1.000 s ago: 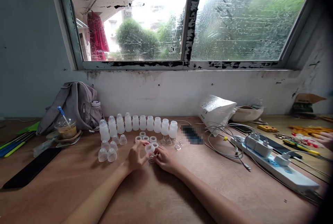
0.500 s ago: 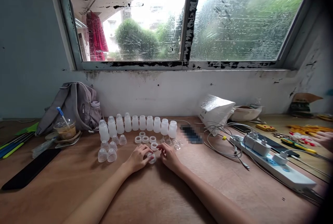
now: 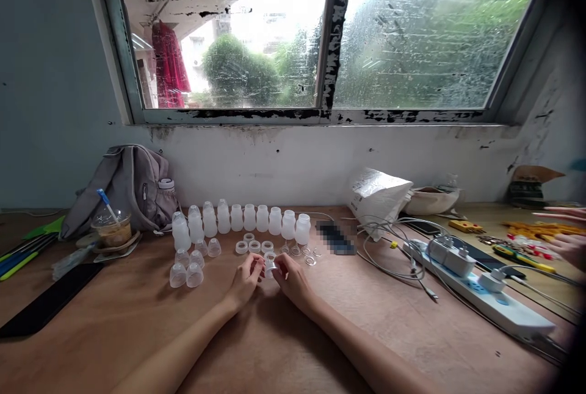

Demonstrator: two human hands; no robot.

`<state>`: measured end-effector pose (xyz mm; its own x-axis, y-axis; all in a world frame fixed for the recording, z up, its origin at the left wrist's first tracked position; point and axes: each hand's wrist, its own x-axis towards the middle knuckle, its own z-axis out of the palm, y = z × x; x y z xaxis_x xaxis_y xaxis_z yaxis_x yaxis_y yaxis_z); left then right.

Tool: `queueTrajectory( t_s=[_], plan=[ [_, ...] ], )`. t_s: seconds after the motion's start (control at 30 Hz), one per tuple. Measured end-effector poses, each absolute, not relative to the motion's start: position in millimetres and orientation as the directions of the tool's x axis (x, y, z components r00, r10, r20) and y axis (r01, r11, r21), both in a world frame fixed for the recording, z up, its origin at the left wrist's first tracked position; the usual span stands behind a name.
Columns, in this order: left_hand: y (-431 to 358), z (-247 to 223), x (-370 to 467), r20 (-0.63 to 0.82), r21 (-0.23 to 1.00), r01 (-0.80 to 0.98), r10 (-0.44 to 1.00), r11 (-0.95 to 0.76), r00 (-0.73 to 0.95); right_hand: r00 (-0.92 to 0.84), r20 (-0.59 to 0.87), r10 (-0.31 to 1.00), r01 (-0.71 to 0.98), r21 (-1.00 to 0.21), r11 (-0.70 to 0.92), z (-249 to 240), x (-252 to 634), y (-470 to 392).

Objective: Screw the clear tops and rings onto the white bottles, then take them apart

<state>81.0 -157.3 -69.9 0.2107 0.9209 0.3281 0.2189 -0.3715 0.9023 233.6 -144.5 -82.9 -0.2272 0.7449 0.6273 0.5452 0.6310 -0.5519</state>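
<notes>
My left hand (image 3: 243, 279) and my right hand (image 3: 293, 279) meet low over the table, their fingers closed about a small translucent bottle part (image 3: 270, 269). Fingers cover part of it, so I cannot tell its exact shape. Just beyond it lies a white bottle ring (image 3: 270, 257), with several more rings (image 3: 254, 247) behind. Clear domed caps (image 3: 195, 274) stand left of my left hand. A curved row of translucent baby bottles (image 3: 249, 217) runs behind; the leftmost ones wear domed caps. Thin clear discs (image 3: 310, 260) lie beyond my right hand.
At the right are a white power strip (image 3: 485, 296), tangled cables (image 3: 394, 266) and a blurred phone (image 3: 336, 238). A co-worker's hand (image 3: 570, 247) shows at the far right. Leftward stand a drink cup (image 3: 112, 229), a backpack (image 3: 132, 189) and a black flat case (image 3: 52, 299).
My right hand has moved left to the translucent part, which has risen off the table between both hands. The co-worker's hand at far right has shifted.
</notes>
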Motion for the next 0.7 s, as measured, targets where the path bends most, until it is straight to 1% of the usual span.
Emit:
queueTrajectory(
  t_s=[0.13,0.27,0.4,0.57,0.7],
  plan=[
    [-163.9,-67.7,82.6,0.377,0.847,0.265,0.872,-0.461,0.312,-0.212,0.614,0.760,0.561,-0.560,0.609,-81.1,234.8,-144.0],
    [-163.8,-70.3,84.4,0.431,0.778,0.350,0.849,-0.521,0.305,-0.229,0.585,0.778,0.553,-0.579,0.599,-80.1,232.9,-144.4],
    [-164.6,-69.3,84.7,0.439,0.746,0.406,0.848,-0.528,0.296,-0.219,0.581,0.784,0.571,-0.575,0.586,-82.0,231.2,-141.7],
    [-166.9,-67.8,85.4,0.445,0.716,0.430,0.834,-0.550,0.325,-0.201,0.564,0.801,0.587,-0.586,0.559,-86.8,232.2,-136.6],
    [-163.8,-71.3,88.2,0.406,0.741,0.436,0.858,-0.510,0.315,-0.208,0.550,0.809,0.599,-0.582,0.550,-90.9,234.1,-132.3]
  ],
)
